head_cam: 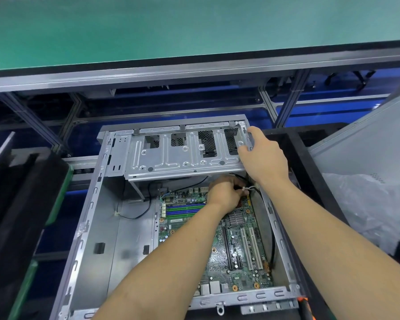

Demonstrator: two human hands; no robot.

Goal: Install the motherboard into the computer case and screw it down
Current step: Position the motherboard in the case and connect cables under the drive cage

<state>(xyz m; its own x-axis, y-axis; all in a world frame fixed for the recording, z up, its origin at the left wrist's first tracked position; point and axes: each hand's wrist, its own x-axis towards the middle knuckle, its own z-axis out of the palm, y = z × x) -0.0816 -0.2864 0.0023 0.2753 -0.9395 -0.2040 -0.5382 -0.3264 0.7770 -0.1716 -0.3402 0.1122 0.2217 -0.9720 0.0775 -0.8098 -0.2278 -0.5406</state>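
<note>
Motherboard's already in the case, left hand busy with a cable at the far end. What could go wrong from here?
1. The left hand pinches a white connector just over the motherboard; a slip could knock components.
2. The right hand grips the drive cage; if the cage drops, it could trap the left hand or the cables.
3. The black cable along the board's right edge could get pinched.

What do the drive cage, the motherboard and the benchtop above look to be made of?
Drive cage: bare stamped sheet metal, likely steel, with a dull silver sheen, pressed ribs and punched holes. Motherboard: green circuit laminate, glossy, with plastic slots. Benchtop: a matte green mat, possibly rubber, edged in grey metal.
</note>
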